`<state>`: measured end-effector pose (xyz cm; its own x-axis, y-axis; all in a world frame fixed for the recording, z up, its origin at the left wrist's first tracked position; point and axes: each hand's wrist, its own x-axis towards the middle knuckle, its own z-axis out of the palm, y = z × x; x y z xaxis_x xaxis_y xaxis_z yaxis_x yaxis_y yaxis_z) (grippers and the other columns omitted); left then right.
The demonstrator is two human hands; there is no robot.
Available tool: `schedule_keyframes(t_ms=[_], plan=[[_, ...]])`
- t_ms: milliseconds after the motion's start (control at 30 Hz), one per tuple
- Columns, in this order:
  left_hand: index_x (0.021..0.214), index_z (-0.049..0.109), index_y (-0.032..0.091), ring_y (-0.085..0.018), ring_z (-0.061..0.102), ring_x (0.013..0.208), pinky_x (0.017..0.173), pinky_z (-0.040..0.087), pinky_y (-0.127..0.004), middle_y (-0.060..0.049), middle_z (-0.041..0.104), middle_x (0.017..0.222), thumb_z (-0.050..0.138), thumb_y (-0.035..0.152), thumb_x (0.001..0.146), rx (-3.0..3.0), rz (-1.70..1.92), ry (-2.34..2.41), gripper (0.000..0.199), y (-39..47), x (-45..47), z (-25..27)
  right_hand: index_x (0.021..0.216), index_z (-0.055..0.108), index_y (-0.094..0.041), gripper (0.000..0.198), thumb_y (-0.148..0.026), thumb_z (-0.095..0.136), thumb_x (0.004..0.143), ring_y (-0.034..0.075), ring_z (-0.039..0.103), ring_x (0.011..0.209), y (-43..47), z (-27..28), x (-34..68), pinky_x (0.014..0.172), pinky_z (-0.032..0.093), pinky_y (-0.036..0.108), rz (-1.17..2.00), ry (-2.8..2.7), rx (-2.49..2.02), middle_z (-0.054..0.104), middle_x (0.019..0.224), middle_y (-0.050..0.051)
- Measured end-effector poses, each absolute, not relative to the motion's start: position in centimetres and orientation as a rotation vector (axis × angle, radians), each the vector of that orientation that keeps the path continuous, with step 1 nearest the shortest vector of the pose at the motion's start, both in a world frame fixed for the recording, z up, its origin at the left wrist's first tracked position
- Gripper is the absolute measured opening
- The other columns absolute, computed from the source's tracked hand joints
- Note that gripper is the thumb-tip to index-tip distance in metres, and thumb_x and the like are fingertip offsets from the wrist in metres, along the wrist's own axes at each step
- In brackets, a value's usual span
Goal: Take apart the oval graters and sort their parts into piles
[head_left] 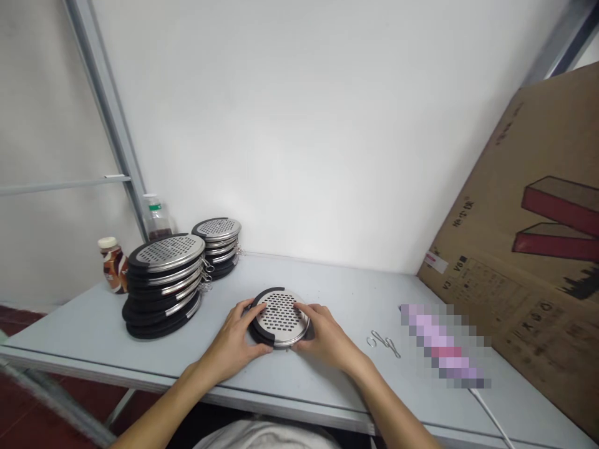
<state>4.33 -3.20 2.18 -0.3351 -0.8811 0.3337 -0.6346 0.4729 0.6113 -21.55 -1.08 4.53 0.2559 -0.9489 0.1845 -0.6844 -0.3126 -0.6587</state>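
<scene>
While the perforated disc (284, 318) lies on the pale surface (346, 293) in front of the person, its metal face up, both hands hold it from opposite sides. The grip of the left hand (239, 337) closes around the dark-edged side, an index fingertip on the upper face and the thumb at the near edge; the right hand (325, 335) mirrors it on the bare metal side. Whether the other fingers reach under the rim is hard to tell, since they are hidden behind the hands. To hold it well, I would keep the pressure even on both sides, so that the disc stays level and does not skid, and let the fingertips rest lightly on the holes instead of pressing into them. The thumbs are best kept along the near edge, where they can steady any turn. The loose wire clips (384, 343) lie to the right, well apart from the disc, so the right forearm should stay clear of them. Likewise, the left elbow needs care around the taller stack of discs (163, 287), whose layers sit slightly out of line and could topple if knocked.
</scene>
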Motion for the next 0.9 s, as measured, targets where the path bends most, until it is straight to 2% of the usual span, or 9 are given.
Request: schedule_keyframes(t_ms=[67,167,300,400,467,567,700,767,900], plan=[[0.134,0.053,0.028,-0.031,0.049,0.125,0.108,0.039,-0.048,-0.01,0.054,0.131,0.08,0.038,0.069,1.225,-0.482,-2.05,0.072,-3.9,4.4,3.0,0.132,0.058,-0.023,0.069,-0.039,0.076,0.067,0.03,0.056,0.111,-1.5,5.5,-21.1,0.095,0.044,0.041,-0.831,1.533,-2.051,0.063,0.116,0.011],[0.124,0.059,0.024,-0.028,0.057,0.114,0.102,0.043,-0.045,-0.01,0.061,0.119,0.07,0.046,0.078,1.219,-0.508,-2.001,0.052,-4.6,4.5,4.3,0.125,0.062,-0.023,0.054,-0.052,0.064,0.08,0.024,0.063,0.089,-1.6,6.6,-20.6,0.082,0.048,0.036,-0.944,1.554,-2.002,0.068,0.095,0.007],[0.111,0.061,0.023,-0.025,0.058,0.107,0.097,0.044,-0.041,-0.006,0.063,0.111,0.066,0.041,0.083,1.228,-0.432,-1.985,0.034,-5.1,4.6,5.6,0.109,0.069,-0.023,0.05,-0.063,0.057,0.081,0.019,0.057,0.064,-1.8,7.9,-19.7,0.064,0.044,0.031,-1.034,1.677,-1.919,0.061,0.067,0.001],[0.103,0.061,0.022,-0.023,0.059,0.102,0.09,0.045,-0.035,-0.004,0.064,0.106,0.061,0.041,0.086,1.195,-0.415,-1.949,0.025,-4.8,4.3,6.6,0.098,0.072,-0.02,0.049,-0.063,0.055,0.083,0.017,0.053,0.063,-2.3,8.7,-19.6,0.062,0.043,0.03,-1.134,1.646,-1.829,0.056,0.065,0.0],[0.094,0.06,0.021,-0.019,0.06,0.083,0.074,0.047,-0.029,-0.001,0.064,0.087,0.059,0.046,0.087,1.229,-0.502,-1.923,0.027,-4.3,3.9,7.4,0.107,0.071,-0.021,0.044,-0.056,0.058,0.083,0.016,0.054,0.066,-2.5,8.7,-20.0,0.065,0.045,0.029,-1.13,1.495,-1.802,0.055,0.069,-0.001],[0.077,0.053,0.02,-0.015,0.053,0.063,0.058,0.04,-0.025,0.004,0.053,0.064,0.057,0.054,0.086,1.308,-0.598,-1.832,0.035,-3.5,3.2,8.0,0.121,0.064,-0.024,0.049,-0.038,0.071,0.075,0.016,0.056,0.074,-2.3,7.7,-20.8,0.07,0.049,0.03,-1.066,1.336,-1.809,0.057,0.082,0.0],[0.076,0.053,0.02,-0.017,0.057,0.065,0.058,0.043,-0.026,0.003,0.057,0.066,0.056,0.059,0.083,1.375,-0.781,-1.587,0.04,-3.3,2.5,6.3,0.128,0.059,-0.023,0.053,-0.022,0.066,0.075,0.016,0.06,0.08,-1.9,5.0,-21.5,0.074,0.052,0.031,-1.037,1.209,-1.729,0.06,0.091,0.002],[0.086,0.057,0.019,-0.02,0.062,0.072,0.062,0.048,-0.027,-0.001,0.064,0.074,0.056,0.061,0.083,1.374,-0.95,-1.456,0.042,-3.4,2.6,5.0,0.127,0.059,-0.021,0.051,-0.019,0.062,0.076,0.015,0.061,0.076,-1.8,3.9,-21.5,0.072,0.051,0.03,-1.023,1.18,-1.687,0.062,0.089,0.001],[0.106,0.058,0.016,-0.023,0.066,0.095,0.08,0.053,-0.031,-0.009,0.07,0.101,0.056,0.057,0.084,1.289,-1.149,-1.35,0.047,-3.0,3.5,3.7,0.119,0.065,-0.018,0.039,-0.018,0.058,0.08,0.015,0.061,0.073,-1.8,3.1,-21.1,0.07,0.049,0.028,-0.992,1.26,-1.764,0.066,0.083,0.001]])
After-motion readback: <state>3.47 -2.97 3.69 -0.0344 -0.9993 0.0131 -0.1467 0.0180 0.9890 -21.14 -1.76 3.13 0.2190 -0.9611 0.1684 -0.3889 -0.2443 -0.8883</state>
